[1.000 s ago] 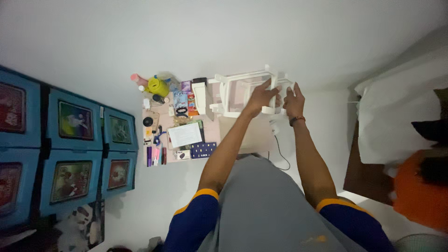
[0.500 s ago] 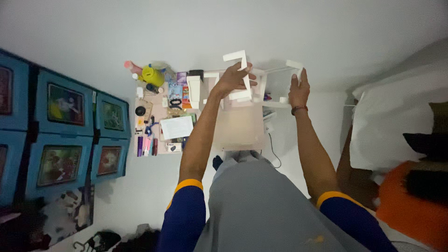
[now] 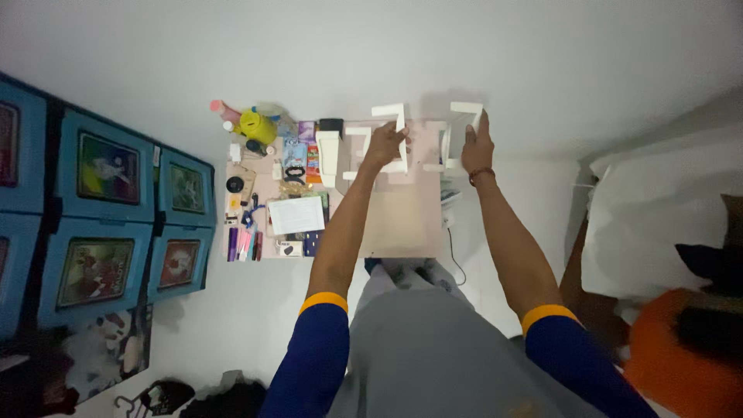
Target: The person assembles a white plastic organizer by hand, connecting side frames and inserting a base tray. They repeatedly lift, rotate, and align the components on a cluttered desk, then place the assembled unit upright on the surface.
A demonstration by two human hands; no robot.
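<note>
I look straight down at a small pale pink table (image 3: 402, 220). My left hand (image 3: 385, 145) is closed around a bar of a white open-frame rack (image 3: 396, 116) held above the table's far end. My right hand (image 3: 477, 145) grips the rack's other side, by a white leg (image 3: 467, 108). Both arms stretch forward in blue sleeves with orange cuffs. The middle of the rack is partly hidden by my hands.
The table's left half is crowded: a yellow round container (image 3: 258, 125), a white box (image 3: 327, 147), a white paper (image 3: 296, 214), several pens (image 3: 244, 244). Blue drawers with pictures (image 3: 101, 217) stand left. A white-covered bed (image 3: 658, 224) lies right. A cable (image 3: 457, 267) hangs beside the table.
The white rack stood on the table under both hands; my left hand lifted and tilted it, and my right hand has now taken hold of its other side.
</note>
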